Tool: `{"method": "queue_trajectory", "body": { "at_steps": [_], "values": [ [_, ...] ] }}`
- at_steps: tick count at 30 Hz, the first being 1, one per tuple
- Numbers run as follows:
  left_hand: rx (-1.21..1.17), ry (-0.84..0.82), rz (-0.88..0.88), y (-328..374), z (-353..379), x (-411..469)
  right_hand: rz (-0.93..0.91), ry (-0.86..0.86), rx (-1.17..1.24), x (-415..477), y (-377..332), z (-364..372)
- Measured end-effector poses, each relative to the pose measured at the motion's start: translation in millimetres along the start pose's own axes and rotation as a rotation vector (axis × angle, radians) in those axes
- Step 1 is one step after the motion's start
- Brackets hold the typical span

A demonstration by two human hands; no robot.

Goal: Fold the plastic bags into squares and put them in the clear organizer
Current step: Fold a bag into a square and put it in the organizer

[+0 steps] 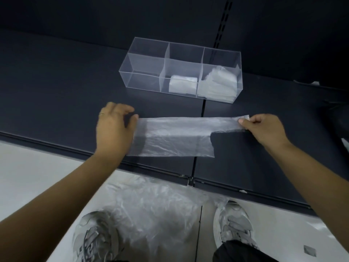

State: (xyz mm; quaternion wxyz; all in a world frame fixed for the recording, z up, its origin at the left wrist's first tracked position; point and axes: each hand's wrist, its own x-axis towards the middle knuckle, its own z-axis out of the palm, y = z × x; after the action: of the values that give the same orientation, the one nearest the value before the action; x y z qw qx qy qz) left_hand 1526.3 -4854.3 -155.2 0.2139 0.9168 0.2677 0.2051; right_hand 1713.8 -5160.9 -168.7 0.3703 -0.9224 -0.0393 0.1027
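A translucent plastic bag point(175, 137) lies flat on the dark shelf point(56, 87), folded into a long strip. My left hand point(113, 127) holds its left end with curled fingers. My right hand point(264, 127) pinches the bag's right tip between thumb and fingers. Behind the bag stands the clear organizer point(147, 53) with three compartments. Its middle one holds a folded white bag square point(183, 85), its right one a stack of folded bags point(219, 84), and its left one is bare.
A crumpled heap of loose plastic bags point(151, 210) lies on the pale floor below the shelf's front edge point(151, 167), between my grey shoes point(92, 237). A dark back wall rises behind the organizer. Dark objects sit at the far right.
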Motion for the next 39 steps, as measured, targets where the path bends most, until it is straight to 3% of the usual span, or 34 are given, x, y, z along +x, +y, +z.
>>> {"method": "queue_trajectory", "body": {
  "at_steps": [2,3,5,7,9,12,15,20,26,30,33,36,39],
  "values": [
    [0.048,-0.002,0.290,15,6,-17,0.026,0.018,-0.045,-3,-7,-1],
    [0.075,-0.097,0.366,20,11,-25,0.020,0.063,-0.098,-7,-13,-1],
    [0.141,-0.335,0.340,25,21,-36,-0.118,0.208,-0.201,-18,-29,5],
    [0.271,-0.458,0.299,17,29,-43,-0.354,0.257,-0.177,-40,-56,27],
    [0.366,-0.477,0.319,11,33,-47,-0.587,0.076,-0.125,-68,-85,63],
    [0.460,-0.502,0.363,8,35,-49,-0.728,-0.297,-0.161,-103,-111,120],
    [0.485,-0.513,0.384,6,34,-49,-0.734,-0.324,-0.374,-103,-101,142],
    [0.402,-0.501,0.364,1,26,-48,-0.644,-0.257,-0.666,-66,-47,105],
    [0.434,-0.472,0.286,-27,8,-49,-0.459,-0.164,-0.754,-42,-3,49],
    [0.371,-0.432,0.237,-25,-1,-54,-0.494,-0.080,-0.590,-48,-4,37],
    [0.284,-0.469,0.409,-7,2,-65,-0.629,-0.127,-0.298,-66,-7,24],
    [0.198,-0.522,0.548,11,10,-70,-0.682,-0.248,-0.295,-83,-4,26],
    [0.130,-0.558,0.550,19,18,-70,-0.631,-0.225,-0.278,-83,-8,31]
  ]
}}
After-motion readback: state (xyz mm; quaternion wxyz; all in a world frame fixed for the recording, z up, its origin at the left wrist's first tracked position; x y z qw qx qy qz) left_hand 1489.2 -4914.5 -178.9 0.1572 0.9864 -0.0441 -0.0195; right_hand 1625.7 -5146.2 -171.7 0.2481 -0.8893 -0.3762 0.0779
